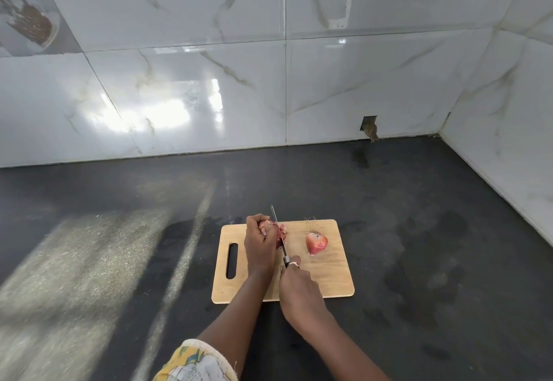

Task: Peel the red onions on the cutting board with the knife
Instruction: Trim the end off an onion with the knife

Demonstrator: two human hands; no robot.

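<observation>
Hands meet over a wooden board (329, 279) on a dark counter (119, 261), seen from the head camera. The left hand (259, 244) curls its fingers round one onion (264, 226) near the board's far edge. The right hand (299, 285) grips the handle of the knife (279, 232); the blade points away and lies against that onion's right side. Loose peel (283, 235) sits by the blade. A second onion (316, 243) lies on the board further right, apart from both hands.
</observation>
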